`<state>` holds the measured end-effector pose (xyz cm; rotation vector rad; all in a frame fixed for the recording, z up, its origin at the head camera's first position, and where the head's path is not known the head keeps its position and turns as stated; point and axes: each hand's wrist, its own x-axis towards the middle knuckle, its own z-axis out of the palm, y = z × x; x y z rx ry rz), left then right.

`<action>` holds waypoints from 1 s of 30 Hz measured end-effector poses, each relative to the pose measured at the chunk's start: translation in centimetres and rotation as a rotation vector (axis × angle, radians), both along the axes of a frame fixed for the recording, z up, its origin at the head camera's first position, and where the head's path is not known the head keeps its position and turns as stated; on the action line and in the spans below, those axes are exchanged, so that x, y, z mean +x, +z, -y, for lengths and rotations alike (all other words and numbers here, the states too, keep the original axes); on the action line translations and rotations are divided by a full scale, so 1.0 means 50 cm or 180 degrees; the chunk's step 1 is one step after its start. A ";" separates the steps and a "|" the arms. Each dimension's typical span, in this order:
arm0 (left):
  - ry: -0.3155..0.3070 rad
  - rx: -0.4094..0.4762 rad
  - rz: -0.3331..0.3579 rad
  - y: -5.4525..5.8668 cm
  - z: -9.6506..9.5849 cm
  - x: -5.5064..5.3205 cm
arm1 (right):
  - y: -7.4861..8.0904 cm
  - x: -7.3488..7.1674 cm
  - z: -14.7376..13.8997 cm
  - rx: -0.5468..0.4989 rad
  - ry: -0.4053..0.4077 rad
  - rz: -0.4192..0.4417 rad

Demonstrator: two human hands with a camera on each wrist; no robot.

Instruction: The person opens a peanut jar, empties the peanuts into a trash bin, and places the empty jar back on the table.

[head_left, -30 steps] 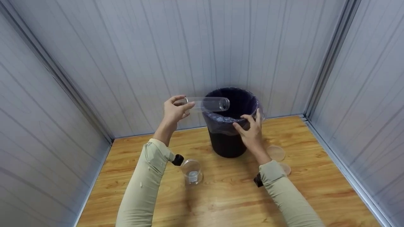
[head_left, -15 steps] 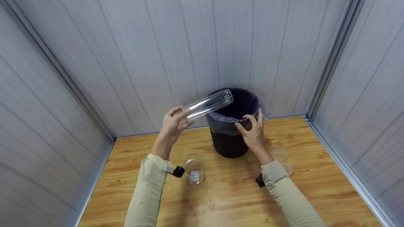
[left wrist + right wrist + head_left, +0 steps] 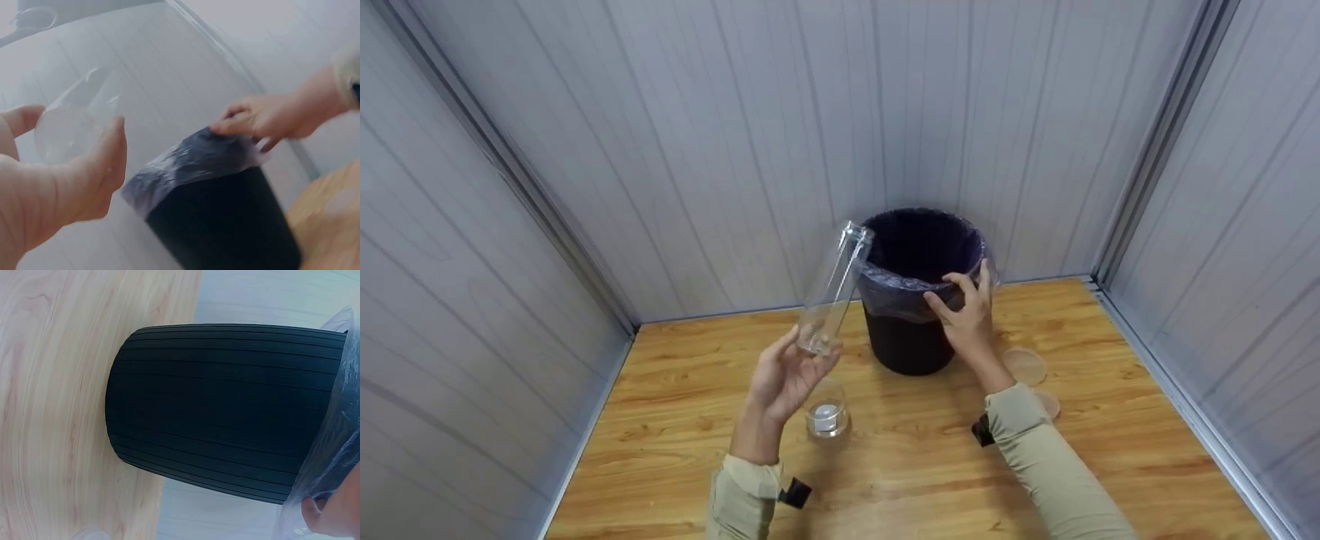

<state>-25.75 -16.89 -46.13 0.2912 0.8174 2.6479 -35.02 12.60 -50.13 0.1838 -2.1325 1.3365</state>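
My left hand [image 3: 791, 379] holds a tall clear jar [image 3: 836, 289] by its base, fingers and thumb around the bottom end. The jar leans with its threaded mouth up and to the right, beside the rim of a black trash can [image 3: 907, 345]. In the left wrist view, the jar's round base [image 3: 70, 135] sits between thumb and fingers. My right hand [image 3: 969, 319] grips the near right rim of the can, over a thin translucent purple bag [image 3: 896, 296] folded down outside it. The right wrist view shows the can's ribbed side [image 3: 225, 405] and part of that hand.
A second, shorter clear jar [image 3: 826, 421] with a white patch stands on the wood-grain table [image 3: 900, 480], close behind the left wrist. Two translucent round lids [image 3: 1024, 366] lie to the right of the can. Pale panel walls [image 3: 735, 150] enclose the table at the back and sides.
The left hand has moved down and nearer, turning the jar from lying level over the can's mouth to leaning mouth-up beside it. The right hand stays on the rim.
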 end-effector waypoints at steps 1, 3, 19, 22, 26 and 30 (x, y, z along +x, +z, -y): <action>-0.0074 -0.0031 -0.0063 -0.009 -0.003 0.007 | 0.002 0.001 0.000 -0.0003 0.0009 -0.0002; -0.0118 -0.0203 -0.0252 -0.028 -0.012 0.017 | 0.006 0.002 -0.002 -0.0017 0.0031 0.0017; 0.0170 -0.1843 -0.1135 -0.148 -0.091 0.089 | 0.013 0.012 -0.012 -0.0068 -0.0003 -0.0027; 0.0596 -0.2445 -0.1291 -0.178 -0.108 0.082 | 0.016 0.011 -0.017 -0.0071 -0.0025 -0.0046; 0.1107 -0.3017 -0.1444 -0.226 -0.130 0.072 | 0.022 0.011 -0.022 -0.0040 -0.0048 -0.0082; 0.1382 -0.3280 -0.1483 -0.275 -0.149 0.069 | 0.024 0.016 -0.024 -0.0009 -0.0079 -0.0103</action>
